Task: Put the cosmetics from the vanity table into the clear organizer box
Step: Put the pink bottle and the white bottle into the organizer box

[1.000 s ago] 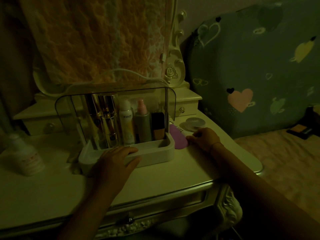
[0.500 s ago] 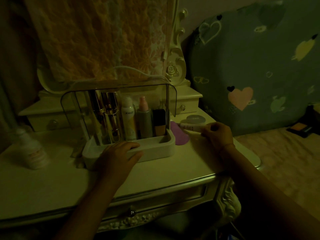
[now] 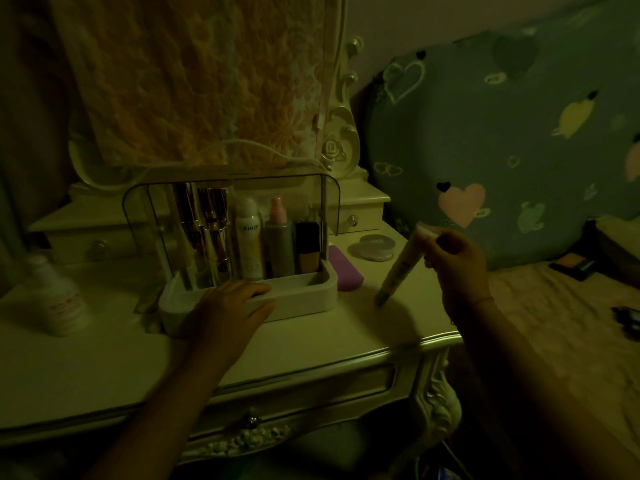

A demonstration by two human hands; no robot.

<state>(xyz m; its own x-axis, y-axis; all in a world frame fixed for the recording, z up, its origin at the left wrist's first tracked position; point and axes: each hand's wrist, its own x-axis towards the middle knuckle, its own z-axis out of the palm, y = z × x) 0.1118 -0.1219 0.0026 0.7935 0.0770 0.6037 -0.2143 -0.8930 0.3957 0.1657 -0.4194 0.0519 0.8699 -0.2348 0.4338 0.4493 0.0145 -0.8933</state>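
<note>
The clear organizer box [image 3: 304, 294] with a white base stands on the vanity table [image 3: 104, 358], its lid raised. Inside stand two gold tubes [image 3: 216, 233], a white spray can [image 3: 248, 244], a grey pump bottle [image 3: 278, 244] and a dark foundation bottle [image 3: 307, 247]. My left hand [image 3: 228, 303] rests on the box's front rim, fingers relaxed. To the right of the box, my right hand [image 3: 453, 261] grips a pale cream tube [image 3: 398, 268] by its upper end, lifted above the table and hanging slanted, tip down.
A purple pad [image 3: 346, 275] lies against the box's right side, with a round compact [image 3: 375, 245] behind it. A white bottle [image 3: 59, 296] stands at the table's left. A heart-patterned cushion [image 3: 502, 150] and a bed [image 3: 554, 323] lie to the right.
My right hand took hold of the cream tube lying near the compact and lifted it off the table, tilting it tip down. My left hand stayed on the box rim.
</note>
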